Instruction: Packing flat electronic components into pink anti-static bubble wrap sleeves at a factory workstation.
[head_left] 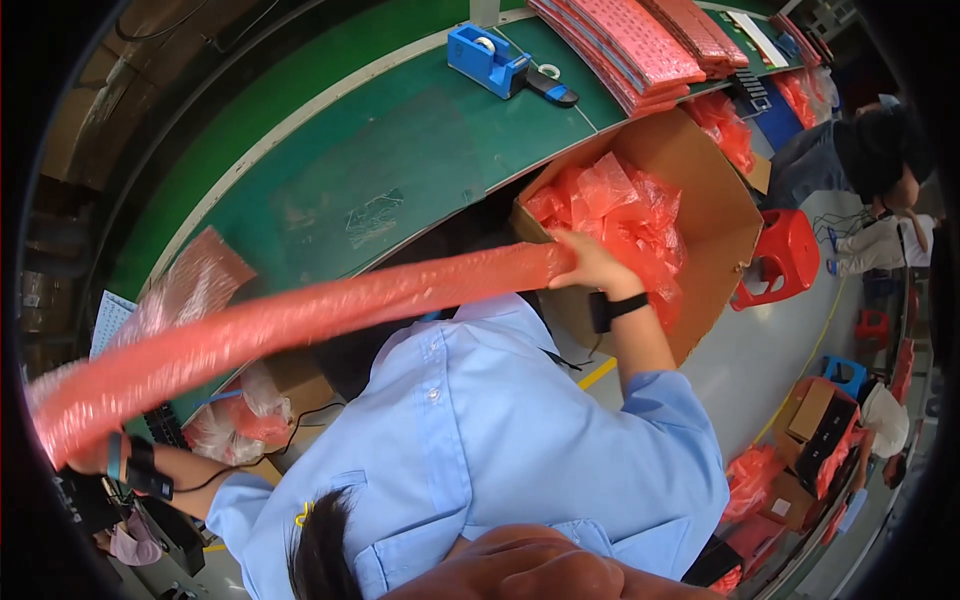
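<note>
A long red bubble-wrap bundle (pixel 330 312) stretches across in front of my chest, raised above the bench edge. My right hand (pixel 597 264) grips its right end, thumb and fingers around it. At the far left, my left hand (pixel 92 456) holds the other end from below, its fingers mostly hidden behind the wrap. Whatever the wrap may contain cannot be seen. Behind its left part, a loose sheet of clear pinkish bubble wrap (pixel 205 275) rests on the green bench (pixel 330 190). Just past my right hand stands an open cardboard box (pixel 715 215) full of crumpled red plastic bags (pixel 625 205).
On the bench are a blue tape dispenser (pixel 485 62) and stacked red bubble-wrap packages (pixel 625 50). A red stool (pixel 787 255) stands beyond the box. Crumpled plastic (pixel 240 425) lies under the bench at left, near a dark cable. Other people (pixel 870 150) are at the right.
</note>
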